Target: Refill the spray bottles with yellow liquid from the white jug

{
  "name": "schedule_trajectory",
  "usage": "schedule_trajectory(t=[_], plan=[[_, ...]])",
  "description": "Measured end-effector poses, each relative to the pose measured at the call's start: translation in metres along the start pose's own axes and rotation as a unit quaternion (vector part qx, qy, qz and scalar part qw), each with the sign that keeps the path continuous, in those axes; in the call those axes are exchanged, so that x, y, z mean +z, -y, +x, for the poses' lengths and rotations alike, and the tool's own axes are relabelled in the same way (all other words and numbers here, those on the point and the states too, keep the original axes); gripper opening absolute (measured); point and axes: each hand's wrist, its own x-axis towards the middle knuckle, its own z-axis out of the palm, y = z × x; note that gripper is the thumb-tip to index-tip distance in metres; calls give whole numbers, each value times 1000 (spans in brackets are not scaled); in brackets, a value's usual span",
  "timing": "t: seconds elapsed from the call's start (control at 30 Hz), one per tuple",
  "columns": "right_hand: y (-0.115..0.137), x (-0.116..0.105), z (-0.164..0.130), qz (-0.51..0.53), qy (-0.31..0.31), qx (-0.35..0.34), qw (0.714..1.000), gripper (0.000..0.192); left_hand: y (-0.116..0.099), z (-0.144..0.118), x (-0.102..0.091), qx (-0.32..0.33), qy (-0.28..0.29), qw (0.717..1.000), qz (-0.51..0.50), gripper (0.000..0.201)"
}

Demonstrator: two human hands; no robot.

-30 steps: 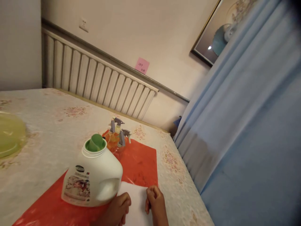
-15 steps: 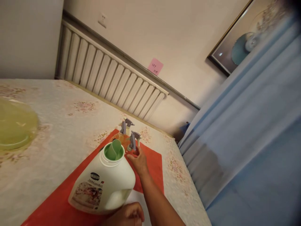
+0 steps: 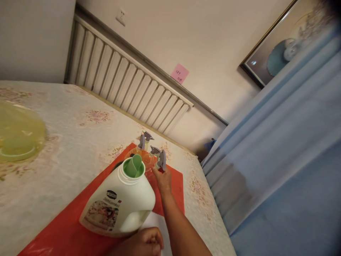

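Observation:
My right hand point(image 3: 163, 180) reaches out past a large pale jug and closes around a clear spray bottle with a grey trigger head point(image 3: 162, 159); most of the bottle's body is hidden. Other spray bottles point(image 3: 142, 142) with grey heads stand close beside it, some with orange liquid showing. The white jug point(image 3: 133, 209) stands uncapped, its neck showing a green pouring spout point(image 3: 135, 165). Near the jug's base, my left hand point(image 3: 147, 241) rests with its fingers curled, and nothing shows in them.
A red sheet point(image 3: 66, 224) lies under the jug and bottles on a flowered tablecloth point(image 3: 71, 142). To the left sits a translucent yellow-green basin point(image 3: 21, 131). Behind the table is a radiator point(image 3: 128, 81); a blue curtain point(image 3: 279, 142) hangs at the right.
My right hand has shifted slightly right with the spray bottle, whose head now stands apart from the one behind it. My left hand stays by the jug.

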Motion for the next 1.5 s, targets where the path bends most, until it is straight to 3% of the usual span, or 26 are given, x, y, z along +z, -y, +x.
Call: schedule_trajectory(t=[0.23,0.37,0.5,0.67,0.87,1.03,1.2,1.37,1.5], plan=[[14,-91,-18,19,-73,23,997,35,-10,-6,8,41,27,975,-218,51],[15,-132,-52,102,-81,51,990,37,-8,-5,6,59,32,951,-302,63],[13,-154,-99,140,-61,80,985,37,-6,-3,6,70,63,942,-322,63],[3,-160,-146,145,-23,128,981,37,-18,-11,15,70,109,937,-325,50],[4,-151,-165,156,-160,143,964,53,-18,-13,16,45,81,943,-320,47],[10,-145,-165,124,-222,153,955,53,-11,-6,12,35,60,943,-326,48],[7,-146,-162,115,-185,137,966,45,-10,-4,11,25,40,950,-309,53],[11,-145,-159,201,-121,112,966,47,-12,-8,13,-22,90,941,-325,74],[13,-143,-159,201,-148,109,962,46,-16,-12,14,17,96,935,-342,60]])
